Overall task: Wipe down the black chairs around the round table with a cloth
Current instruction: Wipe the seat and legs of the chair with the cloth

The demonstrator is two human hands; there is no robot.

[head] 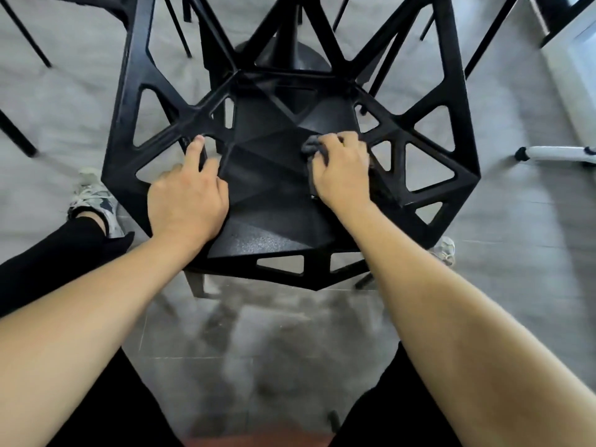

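Chair point(277, 188) fills the middle of the view, seen from above: black, hard and faceted, its seat built of flat triangular planes with a fine grainy finish, its sides and back an open lattice of straight struts around triangular holes. It stands on a grey tiled floor point(516, 253) with faint grout lines.

The left hand point(187, 201) lies on the seat's left edge, palm down; its thumb reaches forward along a strut and the fingers bend over the seat's rim, gripping the frame.

The right hand point(343, 175) presses on the right side of the seat, fingers curled over a cloth point(312, 149). The cloth is dark grey, soft and bunched, and peeks out past the fingertips and under the palm, flat against the seat surface.

Both forearms are bare. Black trouser legs show at the lower corners, and a pale patterned shoe point(93, 201) rests on the floor left of the chair. A second shoe point(446, 250) shows just right of the chair.

Thin black chair legs point(25, 37) slant across the floor at upper left. The table's round black base point(290, 56) sits beyond the chair back. A white tubular bar point(554, 154) lies at the right edge.
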